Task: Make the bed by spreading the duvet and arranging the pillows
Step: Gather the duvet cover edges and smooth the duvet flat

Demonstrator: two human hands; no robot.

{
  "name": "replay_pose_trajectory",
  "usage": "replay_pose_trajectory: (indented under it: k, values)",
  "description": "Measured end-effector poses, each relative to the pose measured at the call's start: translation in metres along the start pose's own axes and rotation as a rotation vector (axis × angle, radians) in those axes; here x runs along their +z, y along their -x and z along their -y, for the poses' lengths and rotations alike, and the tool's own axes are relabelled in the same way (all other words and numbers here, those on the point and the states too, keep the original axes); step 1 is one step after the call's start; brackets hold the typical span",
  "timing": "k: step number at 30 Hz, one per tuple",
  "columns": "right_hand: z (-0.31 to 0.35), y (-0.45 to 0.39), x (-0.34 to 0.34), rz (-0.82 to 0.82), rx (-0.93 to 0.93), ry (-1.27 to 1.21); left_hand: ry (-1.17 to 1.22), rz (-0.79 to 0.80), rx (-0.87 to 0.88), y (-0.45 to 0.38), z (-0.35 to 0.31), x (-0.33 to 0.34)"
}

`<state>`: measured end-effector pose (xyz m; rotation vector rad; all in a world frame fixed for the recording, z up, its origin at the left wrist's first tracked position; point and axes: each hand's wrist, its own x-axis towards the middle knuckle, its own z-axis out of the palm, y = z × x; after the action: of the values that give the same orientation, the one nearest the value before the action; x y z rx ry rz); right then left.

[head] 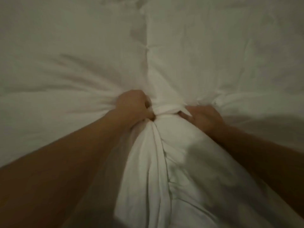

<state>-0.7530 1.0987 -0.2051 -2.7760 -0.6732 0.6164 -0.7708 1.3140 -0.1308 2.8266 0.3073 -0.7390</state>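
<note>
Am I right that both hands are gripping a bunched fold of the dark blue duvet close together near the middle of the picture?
Not quite: the duvet is white, not dark blue, as the head view shows. The rest holds: the left hand and right hand grip a bunched fold of it close together near the middle.

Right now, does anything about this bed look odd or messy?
Yes. The white duvet is bunched into a thick twisted wad in the middle instead of lying flat. The left hand and right hand both grip it there, and creases fan outward from that spot. No pillows can be made out.
</note>
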Motion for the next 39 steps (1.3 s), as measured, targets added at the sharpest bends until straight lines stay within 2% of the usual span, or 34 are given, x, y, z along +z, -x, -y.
replay_pose_trajectory:
  k: [2,4,5,9,10,14,17,20,21,22,23,24,25,27,28,31,34,36,38,39]
  values:
    - [0.003,-0.005,-0.001,0.095,0.083,-0.005,-0.028,-0.11,0.056,0.028,-0.015,0.005]
    - [0.01,-0.004,-0.007,0.095,0.135,0.032,-0.021,-0.281,0.08,0.088,-0.025,0.019]
    - [0.014,-0.002,-0.01,0.082,0.157,0.073,0.011,-0.302,0.079,0.122,-0.03,0.026]
    - [0.024,0.004,-0.015,0.08,0.19,0.16,-0.085,-0.075,0.136,0.172,-0.009,0.048]
    - [0.025,0.002,-0.017,0.105,0.2,0.156,-0.095,-0.028,0.158,0.17,0.0,0.038]
    - [0.026,-0.004,-0.016,0.182,0.235,0.117,-0.171,-0.122,0.176,0.132,0.055,-0.018]
    - [0.031,-0.001,-0.008,0.07,0.26,0.145,0.023,-0.19,0.038,0.073,0.079,-0.037]
    - [0.037,0.0,-0.007,0.077,0.319,0.164,0.051,-0.196,0.122,0.039,0.076,-0.015]
    - [0.041,-0.001,-0.01,0.022,0.339,0.135,0.046,-0.199,0.132,0.035,0.077,-0.011]
    - [0.048,-0.002,-0.013,-0.09,0.311,0.078,0.05,-0.201,0.133,0.035,0.077,-0.011]
    - [0.06,0.0,-0.015,-0.252,0.197,-0.001,0.051,-0.189,0.137,0.039,0.08,-0.012]
    - [0.078,0.002,-0.019,-0.397,0.011,-0.096,0.069,-0.186,0.151,0.046,0.084,-0.013]
    - [0.1,0.005,-0.023,-0.452,-0.179,-0.181,0.114,-0.195,0.16,0.053,0.089,-0.017]
    - [0.135,0.002,-0.025,-0.322,-0.419,-0.178,0.202,-0.245,0.124,0.072,0.097,-0.023]
    - [0.147,-0.004,-0.021,-0.276,-0.456,-0.119,0.189,-0.275,0.093,0.087,0.099,-0.025]
    - [0.165,-0.028,-0.023,-0.249,-0.282,-0.079,-0.005,-0.358,0.008,0.14,0.086,-0.021]
    - [0.166,-0.042,-0.023,-0.2,-0.211,-0.052,-0.088,-0.296,0.043,0.164,0.08,-0.013]
    - [0.163,-0.04,-0.023,-0.197,-0.227,-0.012,-0.066,-0.287,0.042,0.145,0.115,-0.032]
    - [0.166,-0.04,-0.024,-0.185,-0.236,0.013,-0.018,-0.293,-0.049,0.114,0.162,-0.071]
    - [0.168,-0.043,-0.022,-0.163,-0.211,0.02,0.018,-0.35,-0.07,0.097,0.184,-0.087]
